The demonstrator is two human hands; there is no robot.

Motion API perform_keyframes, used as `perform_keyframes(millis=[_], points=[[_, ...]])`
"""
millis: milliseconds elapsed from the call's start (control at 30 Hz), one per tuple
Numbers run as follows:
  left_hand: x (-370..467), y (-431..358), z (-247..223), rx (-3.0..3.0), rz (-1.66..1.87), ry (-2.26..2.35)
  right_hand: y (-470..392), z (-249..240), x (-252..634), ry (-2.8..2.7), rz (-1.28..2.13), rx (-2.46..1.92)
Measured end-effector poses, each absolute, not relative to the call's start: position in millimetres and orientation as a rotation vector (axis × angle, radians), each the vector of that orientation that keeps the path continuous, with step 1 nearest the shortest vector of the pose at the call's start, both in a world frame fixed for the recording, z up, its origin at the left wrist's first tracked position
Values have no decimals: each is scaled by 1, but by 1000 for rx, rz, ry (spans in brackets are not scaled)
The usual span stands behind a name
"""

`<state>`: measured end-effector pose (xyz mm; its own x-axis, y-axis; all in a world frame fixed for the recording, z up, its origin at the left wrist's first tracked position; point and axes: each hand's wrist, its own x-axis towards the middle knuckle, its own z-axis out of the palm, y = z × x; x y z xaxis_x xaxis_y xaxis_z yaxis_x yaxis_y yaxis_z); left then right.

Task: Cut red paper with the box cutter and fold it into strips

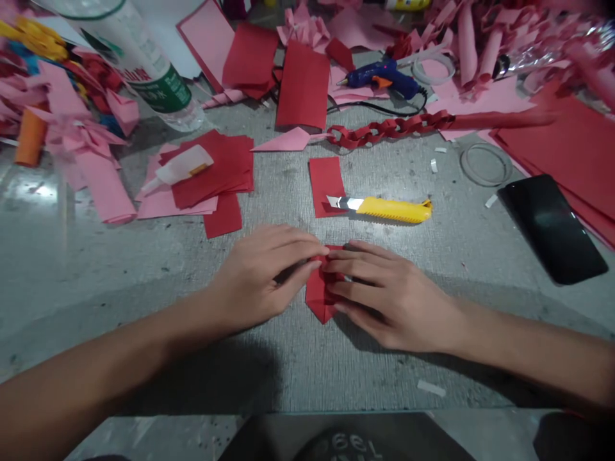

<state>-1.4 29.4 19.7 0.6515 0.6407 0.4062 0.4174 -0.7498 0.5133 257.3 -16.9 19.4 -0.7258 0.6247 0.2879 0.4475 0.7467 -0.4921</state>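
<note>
A small piece of red paper [317, 294], folded to a point at its near end, lies on the table between my hands. My left hand [269, 269] pinches its upper left edge between thumb and fingers. From the other side, my right hand [389, 288] holds the paper against the table with its fingertips, the fingers slightly apart. Just beyond my fingers, a yellow utility knife [394, 209] lies with its blade out, the tip over a flat red paper rectangle [327, 182].
Red sheets [216, 169] with a white glue bottle [185, 163] on top lie at left, near a large plastic bottle [154, 83]. Behind are a blue glue gun [384, 78] and a red paper chain [389, 131]. A phone [552, 227] and tape ring [486, 164] lie right.
</note>
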Motion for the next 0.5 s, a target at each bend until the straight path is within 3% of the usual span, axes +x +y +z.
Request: perform_keyframes(millis=[500], points=[[-9, 32, 11, 2658, 772, 568, -16, 19, 258, -2345, 618, -901]])
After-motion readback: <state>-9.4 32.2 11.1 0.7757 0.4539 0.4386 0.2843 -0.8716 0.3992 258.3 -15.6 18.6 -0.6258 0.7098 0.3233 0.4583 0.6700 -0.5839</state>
